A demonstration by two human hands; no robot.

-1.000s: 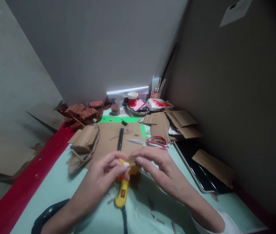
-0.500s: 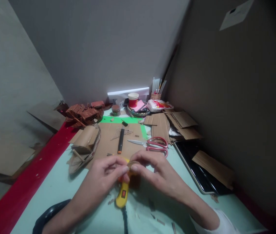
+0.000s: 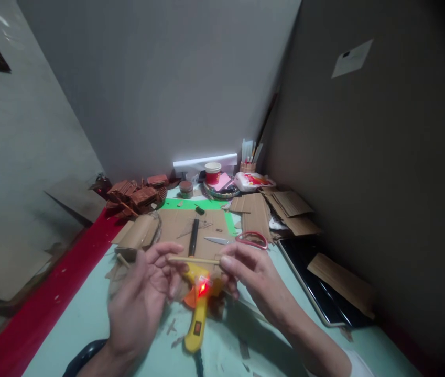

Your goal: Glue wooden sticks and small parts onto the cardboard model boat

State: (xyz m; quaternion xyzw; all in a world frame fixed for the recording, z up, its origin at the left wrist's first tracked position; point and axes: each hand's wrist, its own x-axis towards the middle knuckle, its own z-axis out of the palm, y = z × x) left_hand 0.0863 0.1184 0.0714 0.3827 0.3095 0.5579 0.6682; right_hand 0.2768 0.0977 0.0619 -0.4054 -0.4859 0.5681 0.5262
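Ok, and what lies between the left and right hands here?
In the head view, a thin stick, pinched by the right hand, points toward the left hand; below is a yellow glue gun.

Pale-green tabletop (image 3: 80,317) with cardboard scraps (image 3: 243,347), yellow glue gun (image 3: 197,319), black slab (image 3: 309,285).

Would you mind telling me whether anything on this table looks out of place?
Small scraps litter the table near the glue gun, looking untidy, and a cardboard piece lies askew across the black panel.

Air lies open above the thin stick (image 3: 197,260), but the yellow glue gun (image 3: 199,313) obstructs reaching downward.
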